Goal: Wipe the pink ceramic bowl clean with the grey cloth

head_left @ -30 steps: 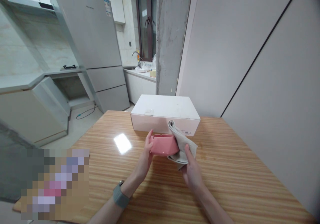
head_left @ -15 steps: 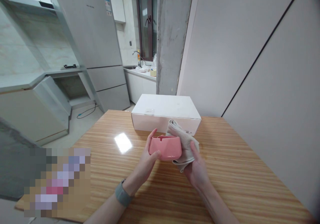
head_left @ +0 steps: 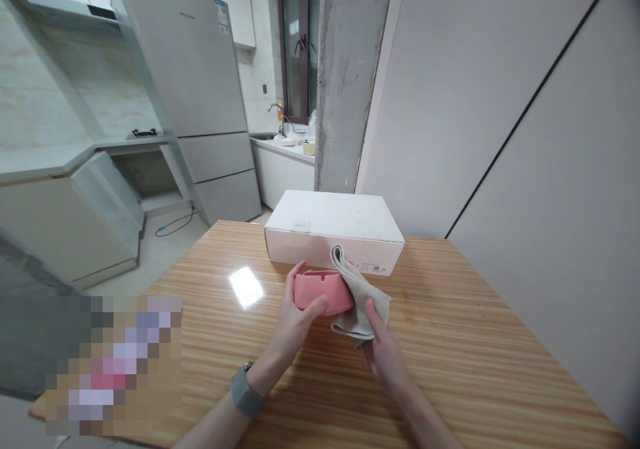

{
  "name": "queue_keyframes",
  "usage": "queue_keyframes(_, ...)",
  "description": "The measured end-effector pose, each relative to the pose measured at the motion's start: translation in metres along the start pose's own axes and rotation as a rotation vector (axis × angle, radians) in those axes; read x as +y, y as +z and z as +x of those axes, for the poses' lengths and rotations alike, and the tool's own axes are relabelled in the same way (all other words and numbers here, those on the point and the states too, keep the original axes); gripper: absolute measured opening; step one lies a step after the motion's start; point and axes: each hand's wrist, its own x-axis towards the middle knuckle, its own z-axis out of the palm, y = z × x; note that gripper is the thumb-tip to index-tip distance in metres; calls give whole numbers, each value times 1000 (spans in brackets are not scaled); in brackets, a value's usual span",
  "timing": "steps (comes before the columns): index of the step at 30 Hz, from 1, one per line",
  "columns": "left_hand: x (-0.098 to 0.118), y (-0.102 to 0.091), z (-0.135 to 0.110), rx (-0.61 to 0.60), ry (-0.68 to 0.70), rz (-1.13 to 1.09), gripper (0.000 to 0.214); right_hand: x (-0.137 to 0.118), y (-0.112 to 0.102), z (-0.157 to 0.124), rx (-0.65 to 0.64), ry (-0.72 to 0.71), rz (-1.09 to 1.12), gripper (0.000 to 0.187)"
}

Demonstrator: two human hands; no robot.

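In the centre of the frame I see the pink dish (head_left: 320, 292) held a little above the tabletop (head_left: 475, 355), just in front of the white box (head_left: 335, 225). My left hand (head_left: 295, 319) is closed around its left side, thumb on the near wall and fingers behind. I think this grip keeps the dish from turning. My right hand (head_left: 383, 349) is closed on a beige cloth (head_left: 357, 299), pinching its lower part. The cloth is draped over the right rim of the dish and lies against its side, so the fabric touches the surface, not my bare fingers. Holding the dish off the wood leaves its underside free, as I judge. A grey wristband (head_left: 246, 390) sits on the left arm. The box stands closed, lower centre of the frame.
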Motion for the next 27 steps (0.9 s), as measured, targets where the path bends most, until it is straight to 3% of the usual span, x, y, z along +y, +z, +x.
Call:
queue_keyframes(3,-1,-1,2,-20,-29,-30,91,-1,2,1,45,63,-23,47)
queue_keyframes(8,-7,-4,5,-105,-151,-306,69,-13,4,7,93,80,56,46)
queue_keyframes(16,-4,-2,-1,-88,-57,-225,68,-28,3,9,41,77,114,44)
queue_keyframes(22,-10,-2,-4,-257,-91,-322,83,-29,3,4,-39,141,69,51)
queue_keyframes(27,-8,-1,-5,-297,-130,-370,71,-27,5,3,-12,135,51,52)
